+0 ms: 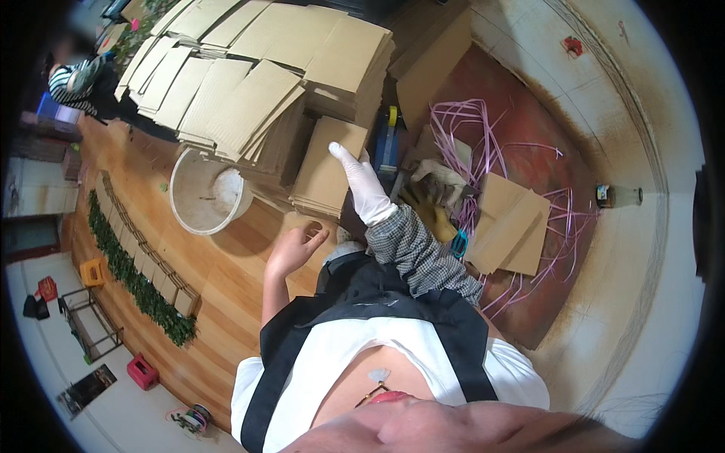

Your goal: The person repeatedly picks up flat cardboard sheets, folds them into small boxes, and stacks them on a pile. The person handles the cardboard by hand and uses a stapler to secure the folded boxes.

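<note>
A small stack of brown cardboard pieces [324,161] lies before me, its sheets slightly fanned at the near end. My right hand [362,184], in a white glove, grips the stack's right edge. Its thumb lies over the top sheet; the other fingers are partly hidden along the side. A checked sleeve covers that forearm. My left hand [297,246] is bare, just short of the stack's near end, with fingers apart and nothing in them. Large piles of flat cardboard sheets [260,107] rise beyond the small stack and to its left.
A white plastic bucket [180,189] stands on the wooden floor at left. Right of the stack are a blue tape dispenser [387,147], gloves [442,178], teal-handled scissors [459,243], purple strapping [493,136] and loose cardboard [504,226]. Cardboard pieces with green foliage [136,277] form a row. A person [79,85] is far left.
</note>
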The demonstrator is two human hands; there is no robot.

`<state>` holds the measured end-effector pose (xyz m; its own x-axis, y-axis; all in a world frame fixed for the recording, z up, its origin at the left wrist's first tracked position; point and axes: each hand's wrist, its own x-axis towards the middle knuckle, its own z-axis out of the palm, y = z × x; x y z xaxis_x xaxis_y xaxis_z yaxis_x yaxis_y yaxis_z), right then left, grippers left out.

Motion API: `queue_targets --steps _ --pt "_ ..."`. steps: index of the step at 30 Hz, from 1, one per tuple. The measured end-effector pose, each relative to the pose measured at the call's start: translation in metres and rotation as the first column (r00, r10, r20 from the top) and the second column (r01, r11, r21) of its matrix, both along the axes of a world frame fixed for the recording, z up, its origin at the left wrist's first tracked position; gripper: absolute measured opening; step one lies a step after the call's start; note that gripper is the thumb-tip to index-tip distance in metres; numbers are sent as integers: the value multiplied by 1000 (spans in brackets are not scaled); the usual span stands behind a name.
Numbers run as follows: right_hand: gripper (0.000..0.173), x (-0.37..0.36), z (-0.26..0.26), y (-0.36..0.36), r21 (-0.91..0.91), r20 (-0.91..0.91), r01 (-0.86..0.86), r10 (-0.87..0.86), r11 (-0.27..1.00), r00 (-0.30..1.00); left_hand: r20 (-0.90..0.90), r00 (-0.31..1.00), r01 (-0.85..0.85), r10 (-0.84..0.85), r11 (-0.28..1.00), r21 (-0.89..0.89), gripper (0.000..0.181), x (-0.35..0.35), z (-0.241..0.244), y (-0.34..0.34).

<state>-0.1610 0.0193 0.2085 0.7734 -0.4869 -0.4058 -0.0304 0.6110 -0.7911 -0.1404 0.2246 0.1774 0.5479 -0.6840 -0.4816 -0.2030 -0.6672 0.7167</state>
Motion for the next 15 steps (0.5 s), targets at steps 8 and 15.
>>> queue_targets --steps 8,15 --pt "124 35 -38 5 -295 -200 -25 -36 955 979 -405 886 -350 224 897 -270 45 21 -18 -14" --pt "66 -76 -18 -40 -382 24 -261 292 886 956 -483 861 225 -159 971 82 59 5 39 -45"
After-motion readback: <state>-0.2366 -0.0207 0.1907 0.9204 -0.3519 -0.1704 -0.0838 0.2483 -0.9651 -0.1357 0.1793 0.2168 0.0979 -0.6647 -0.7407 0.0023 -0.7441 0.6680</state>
